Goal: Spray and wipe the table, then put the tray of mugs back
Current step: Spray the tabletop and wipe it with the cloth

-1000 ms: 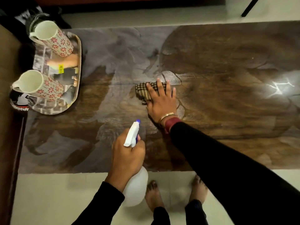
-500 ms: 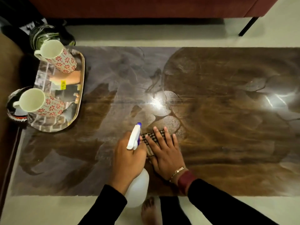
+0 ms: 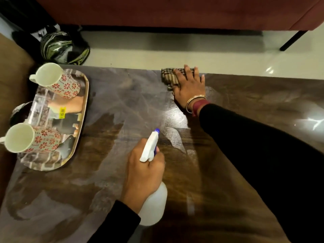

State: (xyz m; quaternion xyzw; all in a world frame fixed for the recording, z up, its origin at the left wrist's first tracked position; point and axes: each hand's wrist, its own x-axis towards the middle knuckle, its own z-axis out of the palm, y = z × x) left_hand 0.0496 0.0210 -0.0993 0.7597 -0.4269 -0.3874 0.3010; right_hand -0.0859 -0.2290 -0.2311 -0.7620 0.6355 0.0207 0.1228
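My right hand presses flat on a checked cloth at the far edge of the dark brown table, arm stretched across it. My left hand grips a white spray bottle with a blue-tipped nozzle, held above the near middle of the table. At the table's left end sits a shiny tray with two floral mugs, one at the far end and one at the near end, both seen from above. Wet streaks cover the left half of the table.
A red sofa runs along the far side with a black leg at the right. A dark bag lies on the pale floor beyond the tray. A brown seat borders the table's left end.
My right hand has slid the cloth from the near edge beside the bottle out to the far edge of the table. The left hand keeps holding the bottle in about the same place.
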